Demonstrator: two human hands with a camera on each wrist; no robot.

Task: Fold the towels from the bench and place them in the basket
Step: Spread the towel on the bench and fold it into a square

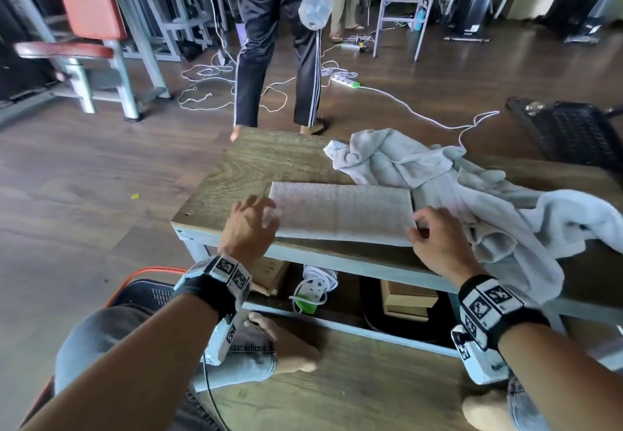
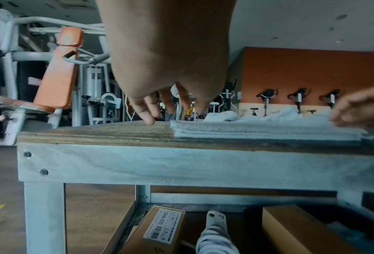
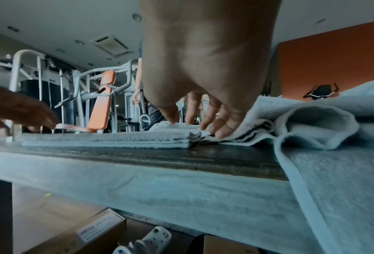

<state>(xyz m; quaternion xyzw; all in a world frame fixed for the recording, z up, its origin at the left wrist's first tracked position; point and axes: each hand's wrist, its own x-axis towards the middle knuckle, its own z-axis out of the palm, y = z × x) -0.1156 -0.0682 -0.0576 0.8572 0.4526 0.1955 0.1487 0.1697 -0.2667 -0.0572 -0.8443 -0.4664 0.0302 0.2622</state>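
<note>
A folded pale towel (image 1: 340, 211) lies flat near the front edge of the wooden bench (image 1: 256, 167). My left hand (image 1: 266, 214) is at the towel's left end with relaxed, spread fingers. In the left wrist view one fingertip (image 2: 149, 120) touches the bench top (image 2: 116, 134) just beside the folded towel (image 2: 258, 130). My right hand (image 1: 418, 225) is at the right end. In the right wrist view its thumb rests on the folded towel (image 3: 116, 139) and its fingers (image 3: 220, 130) press down between it and the crumpled towels (image 3: 312, 123). A heap of unfolded towels (image 1: 438, 174) covers the bench's right side.
A black perforated basket (image 1: 573, 134) stands on the floor beyond the bench's right end. A person's legs (image 1: 269, 59) and loose white cables (image 1: 209, 73) are behind the bench. Boxes (image 1: 408, 299) and a power strip (image 1: 313, 289) sit underneath. A black mesh item with an orange rim (image 1: 148, 290) is at my left knee.
</note>
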